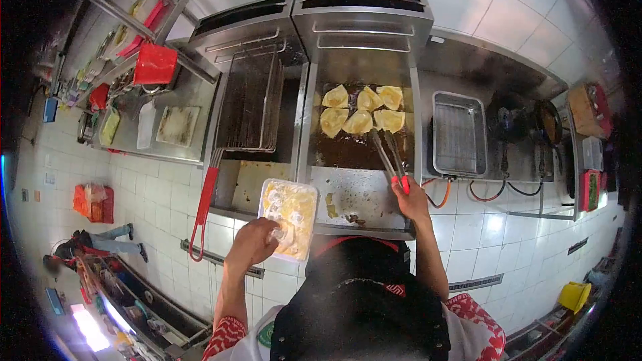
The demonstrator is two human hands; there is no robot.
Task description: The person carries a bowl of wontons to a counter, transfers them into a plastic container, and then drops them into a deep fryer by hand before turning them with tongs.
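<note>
Several pale folded dough pieces float in two rows in the dark oil of the right fryer. My right hand grips metal tongs with red handles, their tips at the lower edge of the dough pieces. Below the left fryer, a white tray holds a yellowish, floury layer with whitish lumps. My left hand is closed at the tray's left side, its fingertips over the food; what they pinch, if anything, is too small to tell.
Wire baskets with a red handle stand in the left fryer. A metal pan and dark skillets sit on the right counter. A cutting board lies on the left counter. Another person is at the far lower left.
</note>
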